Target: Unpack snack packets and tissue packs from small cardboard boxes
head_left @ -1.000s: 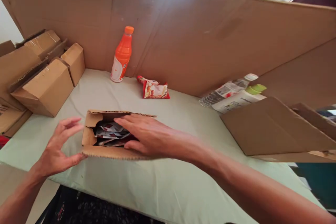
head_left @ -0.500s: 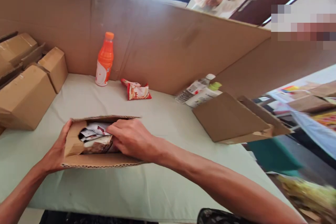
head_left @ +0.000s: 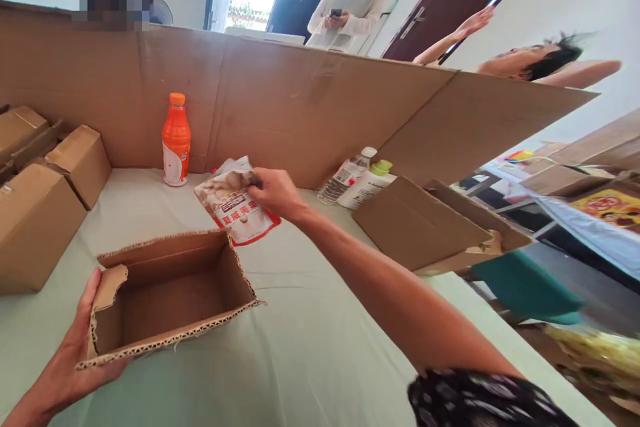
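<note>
My left hand (head_left: 83, 347) grips the left end of an open cardboard box (head_left: 175, 340), tilted so that its bare inside shows. Pinched in my right hand (head_left: 277, 192) is a brown and white snack pouch (head_left: 235, 203) with red print and a red lower edge, held beyond the box. A second packet seems to lie behind the pouch, mostly hidden. Close to its left stands an orange bottle (head_left: 177, 140) with an orange cap. The small red packets seen earlier are almost wholly covered by the pouch.
Cardboard boxes (head_left: 40, 220) stand at the left. At the right, a clear bottle (head_left: 345, 177) and a white bottle with a green cap (head_left: 365, 188) lean near another cardboard box (head_left: 415, 223). A cardboard wall (head_left: 280, 107) closes the back; people are beyond it.
My right hand has come out of the box with the pouch and moved it away towards the back. The box, held by my left hand, now shows a bare inside and sits lower in view.
</note>
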`<state>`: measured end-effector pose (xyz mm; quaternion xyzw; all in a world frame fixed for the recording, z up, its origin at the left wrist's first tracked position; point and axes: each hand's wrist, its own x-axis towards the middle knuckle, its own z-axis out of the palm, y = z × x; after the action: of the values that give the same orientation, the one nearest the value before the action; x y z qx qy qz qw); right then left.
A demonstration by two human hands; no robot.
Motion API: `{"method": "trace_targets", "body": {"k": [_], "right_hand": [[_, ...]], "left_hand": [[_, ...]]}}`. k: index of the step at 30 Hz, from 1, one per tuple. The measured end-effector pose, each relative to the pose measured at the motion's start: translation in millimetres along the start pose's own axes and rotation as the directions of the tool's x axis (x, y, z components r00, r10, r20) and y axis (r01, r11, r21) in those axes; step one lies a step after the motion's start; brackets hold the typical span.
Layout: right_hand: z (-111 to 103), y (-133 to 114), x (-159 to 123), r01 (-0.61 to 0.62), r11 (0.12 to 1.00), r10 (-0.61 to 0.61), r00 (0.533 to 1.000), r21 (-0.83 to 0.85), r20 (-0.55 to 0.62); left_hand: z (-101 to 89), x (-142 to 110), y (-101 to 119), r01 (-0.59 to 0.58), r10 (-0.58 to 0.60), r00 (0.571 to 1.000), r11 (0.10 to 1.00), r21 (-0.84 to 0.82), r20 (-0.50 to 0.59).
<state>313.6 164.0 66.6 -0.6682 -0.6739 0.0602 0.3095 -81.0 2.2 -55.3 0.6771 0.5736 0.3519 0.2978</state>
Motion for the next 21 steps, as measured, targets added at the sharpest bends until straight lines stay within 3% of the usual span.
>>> {"method": "trace_targets", "body": {"k": [2, 5, 6, 8, 9, 11, 12, 13, 15, 18, 21], "right_hand": [[21.0, 2.0, 20.7, -0.052, 0.998, 0.052, 0.999, 0.020, -0.005], [26.7, 12.7, 26.1, -0.059, 0.993, 0.063, 0.997, 0.107, -0.039], [23.2, 20.1, 17.9, -0.038, 0.989, 0.040, 0.999, 0.145, -0.008], [13.5, 39.6, -13.4, 0.047, 0.956, -0.103, 0.978, 0.288, 0.183], [8.9, 49.9, -34.9, 0.079, 0.918, -0.210, 0.928, 0.389, 0.307], [4.2, 66.0, -82.8, 0.064, 0.814, -0.405, 0.775, 0.577, 0.486], [4.7, 70.3, -106.0, 0.034, 0.779, -0.446, 0.732, 0.626, 0.514], [7.2, 72.0, -126.5, 0.009, 0.762, -0.449, 0.728, 0.648, 0.518], [15.3, 71.1, -155.5, -0.030, 0.750, -0.387, 0.790, 0.660, 0.475], [18.1, 78.2, -173.3, -0.087, 0.739, -0.198, 0.920, 0.668, 0.339], [-12.8, 101.4, -195.6, -0.137, 0.776, 0.044, 0.986, 0.616, 0.164]], "left_hand": [[2.3, -0.1, 13.5, 0.029, -0.029, 1.000, 1.000, -0.008, 0.011], [2.5, 2.2, 29.1, 0.058, -0.058, 0.998, 0.998, 0.000, 0.024], [2.0, 3.2, 31.5, 0.057, -0.057, 0.998, 0.998, 0.005, 0.026], [0.7, 6.0, 30.8, 0.044, -0.045, 0.999, 0.999, 0.018, 0.030], [0.6, 8.1, 28.3, 0.032, -0.033, 0.999, 0.999, 0.023, 0.032], [2.9, 14.7, 21.6, -0.018, 0.017, 0.999, 0.999, 0.027, 0.047], [6.1, 19.8, 19.0, -0.057, 0.055, 0.997, 0.998, 0.028, 0.062], [11.1, 26.0, 17.9, -0.094, 0.092, 0.993, 0.995, 0.026, 0.080], [26.8, 41.5, 22.0, -0.144, 0.143, 0.981, 0.990, 0.003, 0.131], [62.2, 65.5, 41.3, -0.182, 0.196, 0.952, 0.980, -0.078, 0.235], [96.3, 78.4, 60.3, -0.295, 0.330, 0.878, 0.943, -0.151, 0.347]]}}
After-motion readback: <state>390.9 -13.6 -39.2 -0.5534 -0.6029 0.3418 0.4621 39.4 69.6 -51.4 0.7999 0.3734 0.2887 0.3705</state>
